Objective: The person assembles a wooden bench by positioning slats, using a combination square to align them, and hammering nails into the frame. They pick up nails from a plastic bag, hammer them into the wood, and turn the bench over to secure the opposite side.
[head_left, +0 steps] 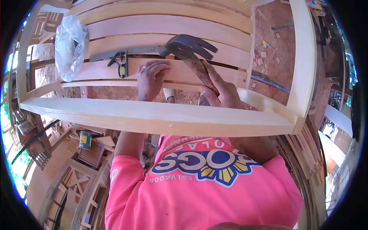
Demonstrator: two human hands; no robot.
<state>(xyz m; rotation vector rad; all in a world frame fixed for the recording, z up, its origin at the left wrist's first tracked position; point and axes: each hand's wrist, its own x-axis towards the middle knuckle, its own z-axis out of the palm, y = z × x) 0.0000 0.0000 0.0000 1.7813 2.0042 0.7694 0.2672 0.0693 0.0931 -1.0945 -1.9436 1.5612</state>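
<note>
A claw hammer [191, 53] is held by its worn wooden handle in my right hand [222, 90], its dark head raised above the slats. My left hand [152, 78] rests on a pale slat [180, 71] with its fingers curled together; anything between them is too small to make out. Left of that hand lies a combination square [122, 65], its metal blade stretching across the slats. A clear plastic bag [69, 48] sits at the left end of the slats. Both forearms pass beneath the thick front rail [153, 117] of the wooden frame.
The frame's right side piece [301, 69] rises beside the slats. Long wood strips [303, 165] are stacked at the lower right. A can [85, 140] and wooden panels stand at the lower left. Wood scraps lie on the dirt floor [270, 46] at the upper right.
</note>
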